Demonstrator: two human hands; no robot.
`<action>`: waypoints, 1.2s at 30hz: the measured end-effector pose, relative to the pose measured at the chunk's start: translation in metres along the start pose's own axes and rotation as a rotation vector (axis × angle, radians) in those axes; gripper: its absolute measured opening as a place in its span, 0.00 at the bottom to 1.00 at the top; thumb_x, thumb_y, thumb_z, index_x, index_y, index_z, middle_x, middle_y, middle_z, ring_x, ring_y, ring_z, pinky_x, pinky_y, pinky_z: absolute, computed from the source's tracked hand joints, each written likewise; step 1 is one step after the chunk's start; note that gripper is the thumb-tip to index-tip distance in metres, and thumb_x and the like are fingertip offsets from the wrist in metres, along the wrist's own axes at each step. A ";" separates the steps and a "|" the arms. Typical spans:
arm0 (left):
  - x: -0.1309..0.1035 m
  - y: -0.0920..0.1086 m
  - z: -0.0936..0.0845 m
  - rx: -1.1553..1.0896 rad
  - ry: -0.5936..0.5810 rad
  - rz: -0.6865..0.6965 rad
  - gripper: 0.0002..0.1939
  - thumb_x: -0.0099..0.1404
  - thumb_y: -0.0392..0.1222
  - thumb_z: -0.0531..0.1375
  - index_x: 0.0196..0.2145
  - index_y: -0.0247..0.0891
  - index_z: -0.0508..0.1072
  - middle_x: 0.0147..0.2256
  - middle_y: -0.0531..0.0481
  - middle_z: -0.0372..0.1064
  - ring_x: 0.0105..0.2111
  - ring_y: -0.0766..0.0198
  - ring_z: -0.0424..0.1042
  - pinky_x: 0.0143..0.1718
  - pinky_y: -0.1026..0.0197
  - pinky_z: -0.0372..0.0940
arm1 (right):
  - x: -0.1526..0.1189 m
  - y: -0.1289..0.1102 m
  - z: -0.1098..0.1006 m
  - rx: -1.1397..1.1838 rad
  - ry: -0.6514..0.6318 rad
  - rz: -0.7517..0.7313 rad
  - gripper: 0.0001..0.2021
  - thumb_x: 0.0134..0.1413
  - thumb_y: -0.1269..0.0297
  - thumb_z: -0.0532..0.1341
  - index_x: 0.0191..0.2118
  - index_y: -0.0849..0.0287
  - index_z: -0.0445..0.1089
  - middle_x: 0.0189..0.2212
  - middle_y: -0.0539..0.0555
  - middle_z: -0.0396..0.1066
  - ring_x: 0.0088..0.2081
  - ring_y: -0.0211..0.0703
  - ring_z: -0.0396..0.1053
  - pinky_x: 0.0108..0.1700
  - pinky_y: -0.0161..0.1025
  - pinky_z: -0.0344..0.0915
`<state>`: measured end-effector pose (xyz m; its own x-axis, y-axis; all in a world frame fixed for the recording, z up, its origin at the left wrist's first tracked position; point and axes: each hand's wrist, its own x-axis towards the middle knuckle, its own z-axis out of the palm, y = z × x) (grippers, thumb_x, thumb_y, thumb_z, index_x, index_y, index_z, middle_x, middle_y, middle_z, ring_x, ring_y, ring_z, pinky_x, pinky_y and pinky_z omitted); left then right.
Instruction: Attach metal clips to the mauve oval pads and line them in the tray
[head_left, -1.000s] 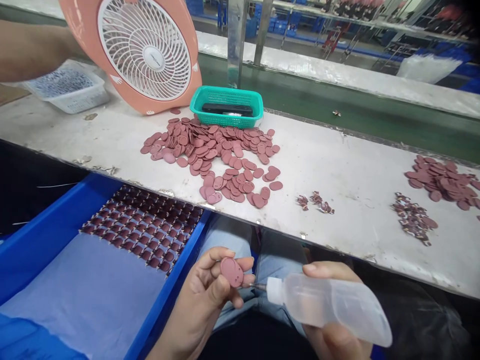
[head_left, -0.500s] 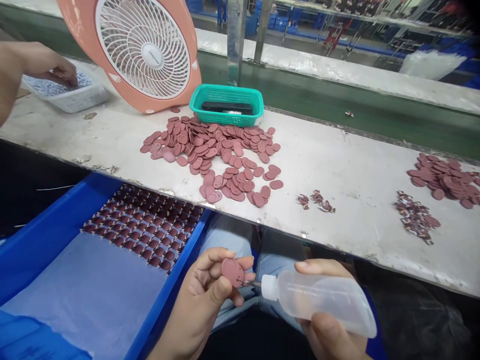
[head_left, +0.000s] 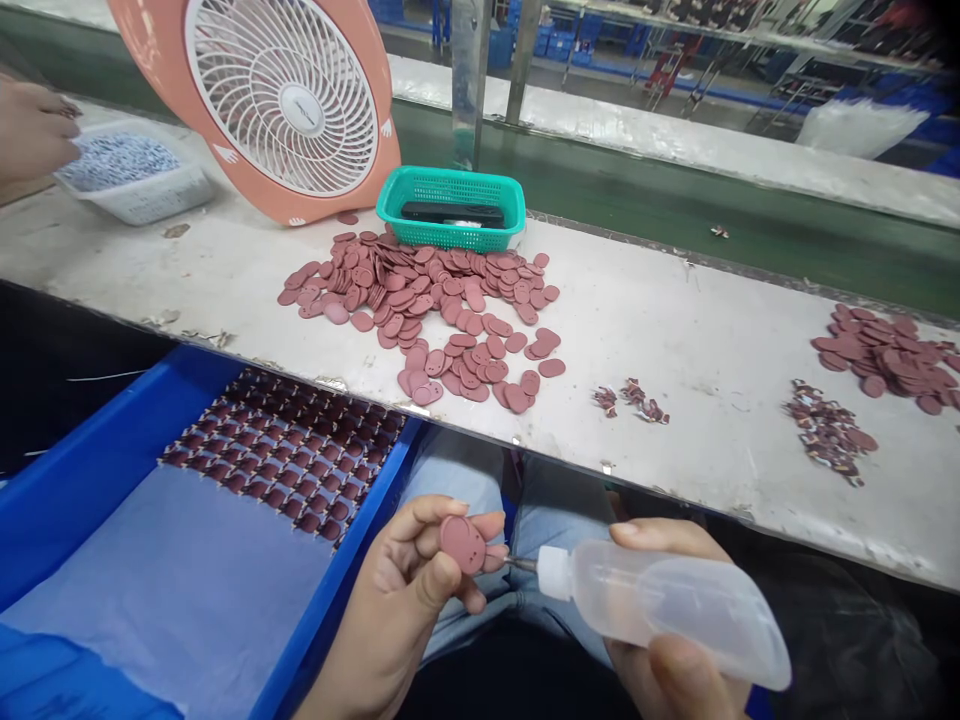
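Note:
Pinched in my left hand [head_left: 409, 590] is a reddish-brown oval piece [head_left: 462, 544] with small dark holes near its lower right edge. My right hand [head_left: 675, 610] grips a translucent squeeze bottle [head_left: 675, 605] lying nearly level. Its white cap [head_left: 555, 573] carries a thin metal nozzle [head_left: 521, 563] that points left toward the piece, its tip close to the edge. On the bench in front, many similar ovals form a loose pile [head_left: 420, 290]. Small brown-and-white parts [head_left: 634, 398] lie to the right of that pile.
A blue bin [head_left: 360, 510] at the left holds rows of brown pieces on a pale sheet. An orange fan [head_left: 390, 130], a green basket [head_left: 517, 205] and a white tub [head_left: 161, 195] stand on the bench. Another person's hand [head_left: 34, 130] is beside the tub. More ovals [head_left: 885, 350] lie far right.
My right hand has drawn the bottle to the right, and the nozzle has come back from the holes. The other person's hand has lifted out of the white tub.

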<state>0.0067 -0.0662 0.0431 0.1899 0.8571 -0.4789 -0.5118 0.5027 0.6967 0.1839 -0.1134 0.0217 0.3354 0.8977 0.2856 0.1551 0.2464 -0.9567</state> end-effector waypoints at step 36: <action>0.000 -0.002 0.002 0.037 0.059 0.012 0.19 0.45 0.48 0.78 0.34 0.42 0.81 0.35 0.44 0.84 0.29 0.60 0.80 0.24 0.69 0.68 | 0.016 -0.008 0.007 0.010 0.007 -0.005 0.15 0.57 0.50 0.65 0.45 0.51 0.73 0.31 0.51 0.74 0.20 0.38 0.67 0.20 0.35 0.63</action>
<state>0.0092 -0.0671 0.0430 0.1335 0.8556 -0.5001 -0.4825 0.4969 0.7213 0.1820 -0.0983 0.0333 0.3409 0.8939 0.2912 0.1481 0.2548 -0.9556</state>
